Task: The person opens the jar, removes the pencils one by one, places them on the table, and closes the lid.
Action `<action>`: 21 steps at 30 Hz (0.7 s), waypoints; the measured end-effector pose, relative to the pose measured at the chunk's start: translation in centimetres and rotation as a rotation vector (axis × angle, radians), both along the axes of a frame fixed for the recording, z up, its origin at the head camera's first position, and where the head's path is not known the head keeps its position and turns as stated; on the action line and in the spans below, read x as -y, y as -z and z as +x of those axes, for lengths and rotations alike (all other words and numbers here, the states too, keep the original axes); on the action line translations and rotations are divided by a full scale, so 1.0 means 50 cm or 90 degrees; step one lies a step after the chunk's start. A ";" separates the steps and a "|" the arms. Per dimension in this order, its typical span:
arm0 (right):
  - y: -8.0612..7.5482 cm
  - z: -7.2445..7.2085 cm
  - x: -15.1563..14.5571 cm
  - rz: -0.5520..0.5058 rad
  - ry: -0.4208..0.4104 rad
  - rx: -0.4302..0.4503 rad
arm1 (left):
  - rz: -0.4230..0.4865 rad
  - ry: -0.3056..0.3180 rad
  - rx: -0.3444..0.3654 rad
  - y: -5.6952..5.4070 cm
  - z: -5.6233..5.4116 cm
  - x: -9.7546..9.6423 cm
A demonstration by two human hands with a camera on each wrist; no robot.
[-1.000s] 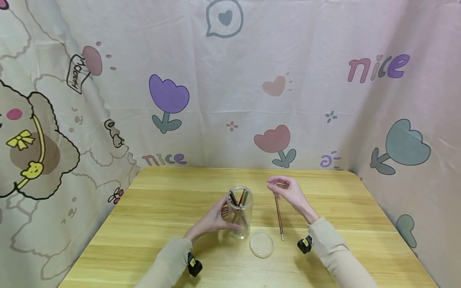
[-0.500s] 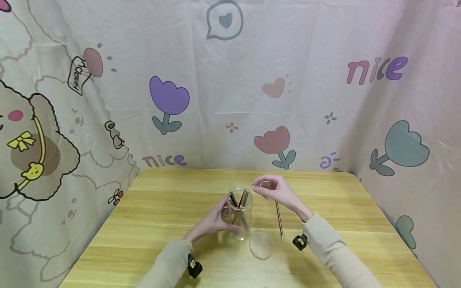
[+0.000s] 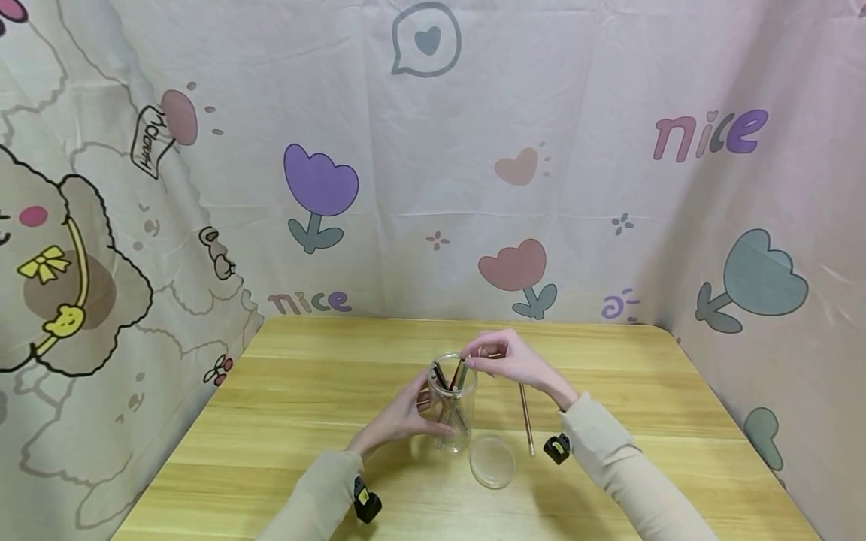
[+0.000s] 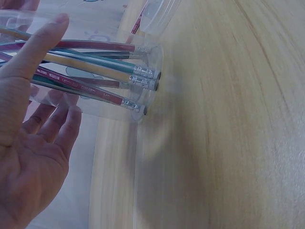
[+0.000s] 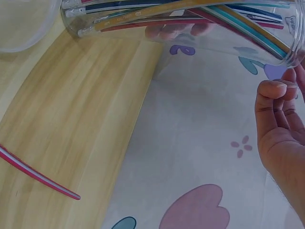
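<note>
Below centre in the head view, your left hand (image 3: 406, 413) grips the clear jar (image 3: 461, 412) of pencils (image 3: 449, 379), near a loose pencil (image 3: 527, 417). Left wrist view: your thumb (image 4: 40, 45) lies along the jar, upper left. Right wrist view: your right hand (image 5: 284, 131) bends its fingers beside the jar's mouth, far right; whether they pinch anything, I cannot tell.

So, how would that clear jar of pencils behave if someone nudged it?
The clear jar looks tall and narrow, so a high push might tip it. Open at the top, it could spill its pencils. Its smooth wall may feel slippery.
</note>
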State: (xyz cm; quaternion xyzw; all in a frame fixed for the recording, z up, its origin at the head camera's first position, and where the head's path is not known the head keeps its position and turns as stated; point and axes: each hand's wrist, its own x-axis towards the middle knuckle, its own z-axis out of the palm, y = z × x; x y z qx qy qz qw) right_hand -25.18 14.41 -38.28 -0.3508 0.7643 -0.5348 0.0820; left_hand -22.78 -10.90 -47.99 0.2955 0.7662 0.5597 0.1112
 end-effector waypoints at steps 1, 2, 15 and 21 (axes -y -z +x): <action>-0.001 0.000 0.000 0.000 0.000 0.000 | 0.002 0.002 0.001 -0.001 0.000 0.000; 0.000 0.000 0.000 0.000 0.000 0.000 | 0.003 0.003 0.002 -0.001 0.000 0.000; -0.004 -0.001 0.009 -0.017 -0.004 -0.010 | -0.001 0.003 -0.004 0.002 -0.001 0.000; -0.003 -0.001 0.010 -0.024 -0.010 -0.010 | 0.002 0.004 -0.003 0.001 -0.001 0.001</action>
